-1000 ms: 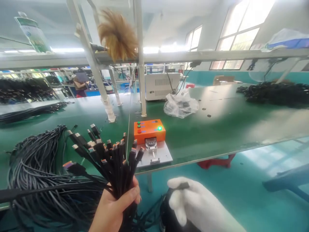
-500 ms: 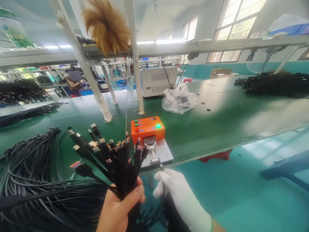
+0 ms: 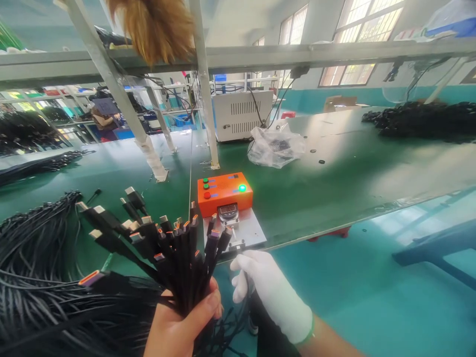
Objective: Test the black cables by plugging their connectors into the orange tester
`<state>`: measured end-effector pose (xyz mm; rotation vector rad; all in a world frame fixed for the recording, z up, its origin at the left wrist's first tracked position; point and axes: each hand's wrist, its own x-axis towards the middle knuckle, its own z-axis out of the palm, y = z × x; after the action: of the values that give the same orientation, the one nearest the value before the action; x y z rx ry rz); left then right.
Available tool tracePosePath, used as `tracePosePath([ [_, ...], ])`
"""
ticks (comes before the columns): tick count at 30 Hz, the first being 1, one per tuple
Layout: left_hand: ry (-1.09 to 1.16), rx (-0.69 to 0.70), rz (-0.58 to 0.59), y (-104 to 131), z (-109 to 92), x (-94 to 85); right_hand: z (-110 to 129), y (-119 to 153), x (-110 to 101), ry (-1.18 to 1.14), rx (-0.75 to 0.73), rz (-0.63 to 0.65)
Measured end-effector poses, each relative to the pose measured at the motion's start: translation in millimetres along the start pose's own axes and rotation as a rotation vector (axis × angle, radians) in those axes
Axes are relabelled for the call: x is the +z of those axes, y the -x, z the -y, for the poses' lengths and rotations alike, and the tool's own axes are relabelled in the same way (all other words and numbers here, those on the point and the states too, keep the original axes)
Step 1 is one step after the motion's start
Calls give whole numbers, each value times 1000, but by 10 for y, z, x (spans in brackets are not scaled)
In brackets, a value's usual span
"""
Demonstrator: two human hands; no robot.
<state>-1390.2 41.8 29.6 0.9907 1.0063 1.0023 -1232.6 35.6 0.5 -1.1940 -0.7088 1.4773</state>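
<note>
Head view, green bench: a tabletop (image 3: 334, 183) runs across the scene, its front edge slanting up to the right.
Cable heap: a thick spread of black cables (image 3: 33, 263) lies on the left of the bench.
Vented cabinet: a pale metal cabinet (image 3: 241, 116) stands at the back, two rows of slots on its face.
Connector bundle: a bunch of black cable ends (image 3: 174, 258) fans upward at the bench front, left of the orange box; some metal tips show orange inside, one purple. Any maker's mark is too small to read.
Left hand: bare, this hand (image 3: 182, 320) wraps the bundle, thumb pressed across its stems.
Right hand: white-gloved, it (image 3: 271, 292) pinches a black cable (image 3: 247, 300) just in front of the metal plate; the cable's tip is hidden, so contact with the plate cannot be told.
Orange box: this unit (image 3: 219, 188) sits behind the metal plate (image 3: 255, 230).
Gauge: a small digital readout (image 3: 228, 213) rests against the box; its lit digits are too blurred to read.
Lamp: a green light (image 3: 242, 188) glows on top.
Buttons: two green, one red (image 3: 207, 195).
Blue labels: the strips (image 3: 214, 195) beside the buttons carry illegible print.
</note>
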Motion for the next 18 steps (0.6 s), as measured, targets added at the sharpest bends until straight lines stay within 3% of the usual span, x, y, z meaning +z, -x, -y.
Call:
tracePosePath([
  [18, -32, 22, 40, 3, 38, -36, -19, -119, 34, 20, -16, -35],
])
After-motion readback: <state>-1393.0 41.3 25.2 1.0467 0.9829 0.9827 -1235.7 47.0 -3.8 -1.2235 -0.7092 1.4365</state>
